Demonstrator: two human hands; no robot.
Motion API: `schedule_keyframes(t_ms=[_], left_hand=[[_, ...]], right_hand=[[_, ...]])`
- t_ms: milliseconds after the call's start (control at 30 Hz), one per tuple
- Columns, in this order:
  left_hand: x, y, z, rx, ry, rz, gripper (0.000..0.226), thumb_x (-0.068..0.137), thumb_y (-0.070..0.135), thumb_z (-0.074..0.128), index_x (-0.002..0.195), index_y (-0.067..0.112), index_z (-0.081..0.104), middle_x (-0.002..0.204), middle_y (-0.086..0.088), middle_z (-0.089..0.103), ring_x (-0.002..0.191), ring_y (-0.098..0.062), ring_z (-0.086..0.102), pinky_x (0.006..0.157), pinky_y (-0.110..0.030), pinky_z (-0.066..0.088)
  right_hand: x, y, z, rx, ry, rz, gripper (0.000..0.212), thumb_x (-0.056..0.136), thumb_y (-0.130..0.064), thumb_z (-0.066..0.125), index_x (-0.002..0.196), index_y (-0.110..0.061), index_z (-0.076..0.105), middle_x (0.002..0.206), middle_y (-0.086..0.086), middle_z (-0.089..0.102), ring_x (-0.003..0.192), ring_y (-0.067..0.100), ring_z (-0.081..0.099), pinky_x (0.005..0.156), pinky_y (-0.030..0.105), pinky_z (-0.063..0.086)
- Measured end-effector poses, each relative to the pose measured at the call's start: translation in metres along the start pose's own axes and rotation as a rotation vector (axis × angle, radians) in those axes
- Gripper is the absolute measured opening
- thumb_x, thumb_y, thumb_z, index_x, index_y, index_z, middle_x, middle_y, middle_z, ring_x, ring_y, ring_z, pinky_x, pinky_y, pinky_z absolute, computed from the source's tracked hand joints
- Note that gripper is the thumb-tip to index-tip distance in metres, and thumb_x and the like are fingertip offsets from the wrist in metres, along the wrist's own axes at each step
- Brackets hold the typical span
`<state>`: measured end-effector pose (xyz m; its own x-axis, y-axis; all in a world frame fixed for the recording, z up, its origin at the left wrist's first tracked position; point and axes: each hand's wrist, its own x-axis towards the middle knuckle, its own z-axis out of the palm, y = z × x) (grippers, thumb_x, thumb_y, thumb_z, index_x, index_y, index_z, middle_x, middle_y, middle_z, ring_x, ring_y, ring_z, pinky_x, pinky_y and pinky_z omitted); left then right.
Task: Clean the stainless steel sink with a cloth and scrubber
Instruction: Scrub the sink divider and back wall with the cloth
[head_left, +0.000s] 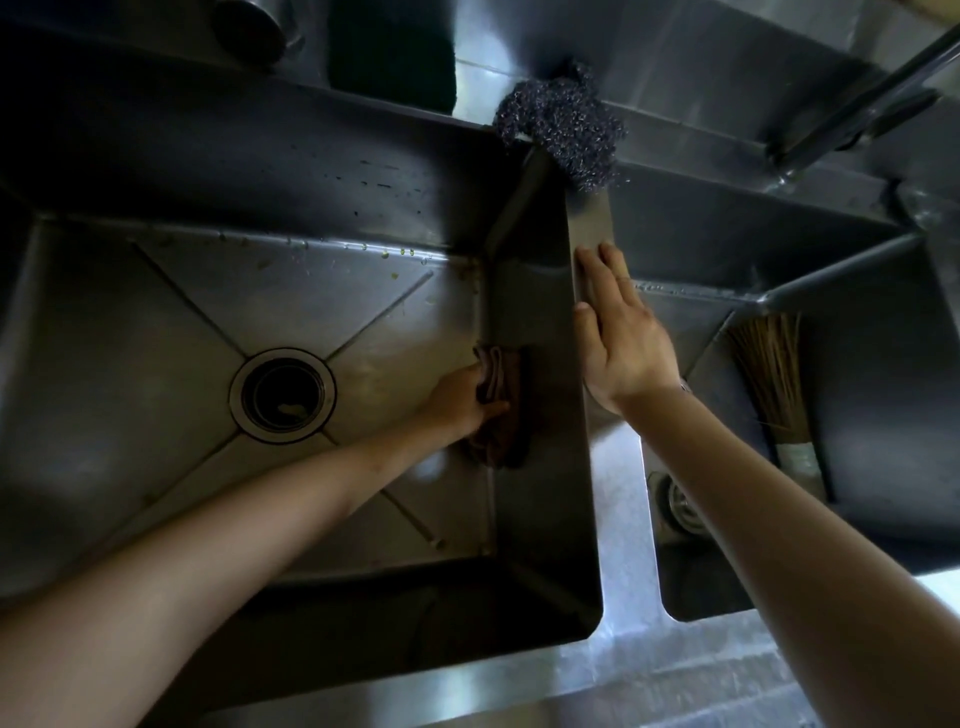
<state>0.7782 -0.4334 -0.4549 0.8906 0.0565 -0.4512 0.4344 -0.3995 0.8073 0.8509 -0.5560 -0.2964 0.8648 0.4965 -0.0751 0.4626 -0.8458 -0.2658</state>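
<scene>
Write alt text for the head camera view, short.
A left hand presses a brown cloth against the sink basin's right wall, while the right hand rests flat on the divider, near a steel scrubber.

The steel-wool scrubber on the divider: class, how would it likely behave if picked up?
The scrubber looks like loose tangled wire, so probably light and springy. It droops over the divider, suggesting it is floppy. Its rough mesh is unlikely to slip or roll.
</scene>
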Motion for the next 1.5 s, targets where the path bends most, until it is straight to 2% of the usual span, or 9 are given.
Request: schedule_keyframes(t_ms=[100,233,400,500,700,867,1100,1267,1500], left_hand=[[0.005,-0.006,0.002,0.045,-0.037,-0.056,0.055,0.083,0.035,0.067,0.126,0.006,0.050,0.124,-0.014,0.057,0.114,-0.031,0.053,0.089,-0.033,0.040],[0.011,-0.013,0.002,0.092,-0.096,-0.116,0.070,0.081,0.040,0.068,0.137,0.008,0.041,0.136,-0.014,0.049,0.122,-0.033,0.048,0.098,-0.035,0.040],[0.015,-0.016,0.004,0.141,-0.121,-0.171,0.079,0.086,0.036,0.064,0.147,0.010,0.022,0.146,-0.016,0.036,0.130,-0.035,0.040,0.102,-0.035,0.035],[0.018,-0.017,0.004,0.158,-0.129,-0.165,0.079,0.087,0.036,0.063,0.148,0.009,0.019,0.147,-0.016,0.035,0.130,-0.035,0.039,0.100,-0.033,0.035],[0.024,-0.014,0.000,0.201,-0.096,-0.165,0.074,0.087,0.035,0.062,0.145,0.007,0.024,0.142,-0.019,0.041,0.126,-0.037,0.043,0.098,-0.036,0.037],[0.028,-0.012,-0.005,0.121,-0.043,-0.161,0.070,0.085,0.036,0.065,0.141,0.009,0.034,0.139,-0.016,0.045,0.124,-0.036,0.045,0.097,-0.036,0.038],[0.028,-0.005,-0.014,-0.123,0.046,-0.064,0.042,0.079,0.019,0.073,0.117,0.011,0.058,0.118,-0.010,0.063,0.112,-0.025,0.056,0.084,-0.021,0.037],[0.022,0.015,-0.022,-0.206,0.104,0.017,0.034,0.077,0.014,0.074,0.108,0.009,0.060,0.108,-0.009,0.066,0.101,-0.022,0.060,0.078,-0.020,0.039],[0.016,0.035,-0.033,-0.195,0.105,0.018,0.039,0.078,0.019,0.073,0.113,0.012,0.057,0.109,-0.007,0.064,0.101,-0.023,0.060,0.077,-0.022,0.043]], right_hand=[[0.000,0.000,0.000,-0.004,0.004,-0.004,0.058,0.092,-0.042,0.024,0.148,-0.026,0.021,0.158,0.000,0.013,0.135,0.030,0.036,0.103,0.043,0.036],[0.000,0.000,0.000,-0.011,-0.001,-0.009,0.058,0.092,-0.042,0.024,0.148,-0.027,0.020,0.158,-0.002,0.012,0.134,0.030,0.037,0.103,0.043,0.037],[0.000,0.000,0.000,0.005,0.005,-0.016,0.058,0.092,-0.041,0.025,0.148,-0.025,0.021,0.158,0.000,0.013,0.134,0.031,0.037,0.102,0.043,0.038],[0.000,0.000,0.000,0.013,0.002,-0.014,0.058,0.092,-0.041,0.025,0.148,-0.026,0.021,0.158,-0.001,0.012,0.134,0.030,0.038,0.100,0.044,0.040],[0.001,0.000,0.000,0.014,0.005,-0.009,0.059,0.091,-0.042,0.024,0.147,-0.026,0.023,0.158,-0.001,0.013,0.131,0.030,0.041,0.098,0.045,0.042],[0.001,0.001,0.001,0.023,0.017,-0.024,0.060,0.090,-0.044,0.022,0.147,-0.025,0.024,0.158,-0.001,0.014,0.131,0.031,0.042,0.098,0.044,0.042],[0.001,0.002,0.001,0.038,0.022,-0.025,0.063,0.088,-0.049,0.019,0.147,-0.026,0.024,0.157,-0.001,0.015,0.131,0.030,0.042,0.096,0.043,0.043],[0.000,0.001,0.001,0.025,0.016,-0.010,0.064,0.087,-0.051,0.018,0.147,-0.027,0.023,0.158,-0.003,0.013,0.130,0.030,0.042,0.094,0.043,0.042],[0.001,-0.005,-0.009,-0.055,-0.013,0.018,0.058,0.091,-0.042,0.024,0.147,-0.029,0.023,0.158,-0.002,0.014,0.134,0.031,0.036,0.098,0.043,0.039]])
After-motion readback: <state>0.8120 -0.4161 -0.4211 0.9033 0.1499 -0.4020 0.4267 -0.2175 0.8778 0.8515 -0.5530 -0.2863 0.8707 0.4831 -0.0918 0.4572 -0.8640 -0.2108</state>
